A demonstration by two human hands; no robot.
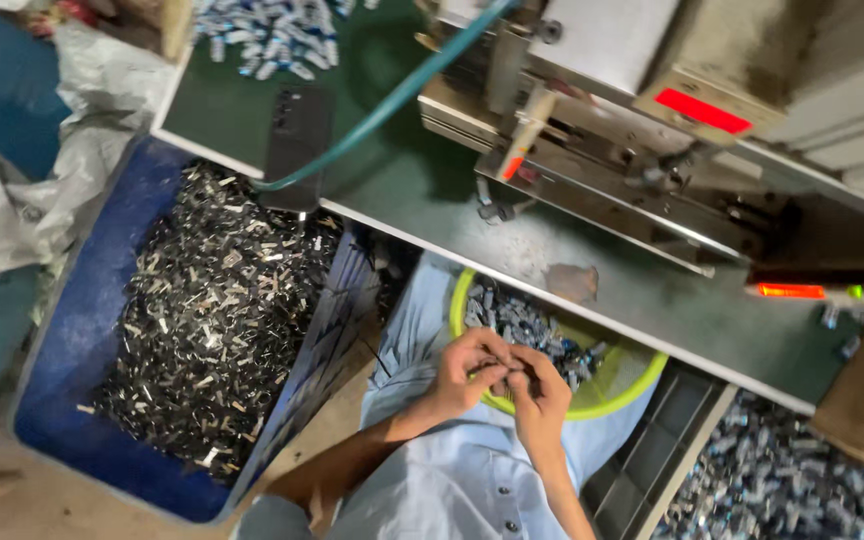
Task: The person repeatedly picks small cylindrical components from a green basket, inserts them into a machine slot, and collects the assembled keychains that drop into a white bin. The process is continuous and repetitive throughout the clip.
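Observation:
My left hand and my right hand meet over the near rim of a yellow-green bowl that rests on my lap. The bowl holds several small metal parts. Both hands have their fingers pinched together on small metal pieces where they touch; the pieces themselves are mostly hidden by the fingers. I wear a light blue shirt.
A blue crate full of dark metal scrap stands at the left. Above runs a green workbench with a grey press machine, a teal hose and a black pad. More small parts lie at bottom right.

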